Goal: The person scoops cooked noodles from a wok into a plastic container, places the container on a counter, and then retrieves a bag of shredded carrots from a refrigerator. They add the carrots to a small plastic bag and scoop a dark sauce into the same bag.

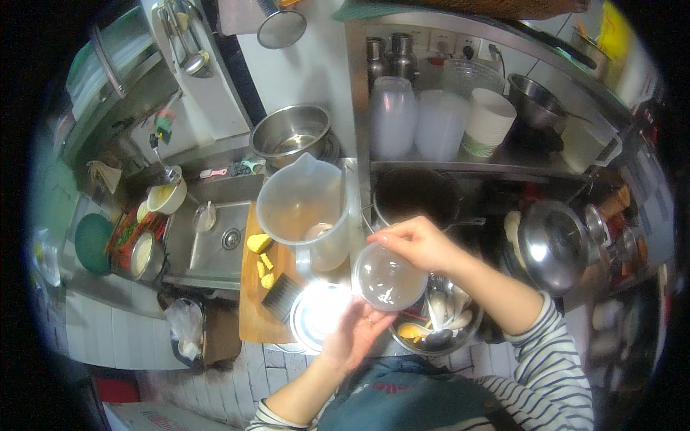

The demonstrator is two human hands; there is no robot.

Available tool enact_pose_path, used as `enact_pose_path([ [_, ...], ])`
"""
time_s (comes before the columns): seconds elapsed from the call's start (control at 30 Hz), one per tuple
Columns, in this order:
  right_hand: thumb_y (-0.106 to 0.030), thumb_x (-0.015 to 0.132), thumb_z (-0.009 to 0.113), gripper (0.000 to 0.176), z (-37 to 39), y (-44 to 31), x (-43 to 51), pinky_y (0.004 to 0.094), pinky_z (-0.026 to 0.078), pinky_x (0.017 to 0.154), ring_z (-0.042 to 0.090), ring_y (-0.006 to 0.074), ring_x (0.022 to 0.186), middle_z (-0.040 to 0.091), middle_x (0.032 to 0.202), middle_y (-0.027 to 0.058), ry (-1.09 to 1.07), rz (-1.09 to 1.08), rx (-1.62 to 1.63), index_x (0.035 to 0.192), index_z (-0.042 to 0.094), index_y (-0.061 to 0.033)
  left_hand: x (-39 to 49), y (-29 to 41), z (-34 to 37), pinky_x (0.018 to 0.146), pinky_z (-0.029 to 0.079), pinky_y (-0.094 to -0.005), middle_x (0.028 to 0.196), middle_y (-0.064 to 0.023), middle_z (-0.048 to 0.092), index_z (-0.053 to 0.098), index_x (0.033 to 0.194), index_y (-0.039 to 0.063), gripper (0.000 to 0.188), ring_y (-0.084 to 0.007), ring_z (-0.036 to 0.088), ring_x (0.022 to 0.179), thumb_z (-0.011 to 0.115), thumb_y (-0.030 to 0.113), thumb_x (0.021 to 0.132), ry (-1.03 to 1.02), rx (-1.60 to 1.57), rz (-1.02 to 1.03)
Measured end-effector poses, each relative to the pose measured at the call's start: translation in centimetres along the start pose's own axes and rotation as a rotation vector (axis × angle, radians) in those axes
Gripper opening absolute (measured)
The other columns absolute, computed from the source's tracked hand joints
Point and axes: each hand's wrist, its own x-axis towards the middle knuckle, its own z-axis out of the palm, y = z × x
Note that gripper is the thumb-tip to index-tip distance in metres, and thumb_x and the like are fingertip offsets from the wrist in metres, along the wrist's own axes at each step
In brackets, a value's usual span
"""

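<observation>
Between my two hands is a round translucent plastic container (389, 280). My right hand (418, 243) grips its far rim, thumb and fingers over the edge. Palm up, my left hand (360, 328) supports its near side. Just to the left, a large translucent plastic measuring jug (302, 207) stands with its handle towards me. A bright white plate (321, 315) with a blue ring lies beside my left hand, partly washed out by glare. Below the container, a metal bowl (469, 339) holds several spoons (439, 310). The container's contents cannot be made out clearly.
Yellow pieces of food (260, 243) and a dark comb-like tool (283, 297) lie on a wooden cutting board (250, 320). A metal sink (202, 258) is at left. Behind are a steel pot (291, 132), a dark pot (415, 194) and a shelf of stacked cups (489, 116).
</observation>
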Motion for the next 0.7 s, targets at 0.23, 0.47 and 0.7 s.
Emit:
enact_pose_path([
  [0.23, -0.039, 0.093, 0.051, 0.044, 1.1, -1.6, 1.2, 0.0289, 0.049, 0.064, 0.059, 0.0109, 0.068, 0.068, 0.075, 0.0092, -0.226, 0.126, -0.076, 0.091, 0.069, 0.0015, -0.2, 0.3, -2.6, 0.09, 0.051, -0.0385, 0.098, -0.0098, 0.064, 0.058, 0.103, -0.001, 0.032, -0.0208, 0.063, 0.094, 0.067, 0.022, 0.082, 0.138, 0.246, 0.023],
  [0.47, -0.054, 0.091, 0.044, 0.062, 5.6, -2.9, 3.9, 0.031, 0.046, 0.059, 0.058, 0.018, 0.061, 0.062, 0.065, 0.0094, -0.792, 0.192, -0.503, 0.076, 0.068, 0.0014, -1.9, 2.7, -7.4, 0.087, 0.048, -0.0325, 0.102, -0.0021, 0.061, 0.058, 0.109, 0.01, 0.028, -0.0154, 0.058, 0.1, 0.066, 0.019, 0.084, 0.071, 0.376, -0.176],
  [0.7, -0.042, 0.091, 0.047, 0.054, 12.3, 1.0, 3.4, 0.0371, 0.048, 0.06, 0.061, 0.026, 0.058, 0.062, 0.063, 0.0193, -0.479, 0.144, -0.204, 0.075, 0.065, 0.0064, -7.0, -0.9, -9.3, 0.089, 0.049, -0.0328, 0.108, -0.0052, 0.064, 0.057, 0.112, 0.003, 0.034, -0.0149, 0.06, 0.1, 0.064, 0.023, 0.086, 0.219, 0.295, 0.247],
])
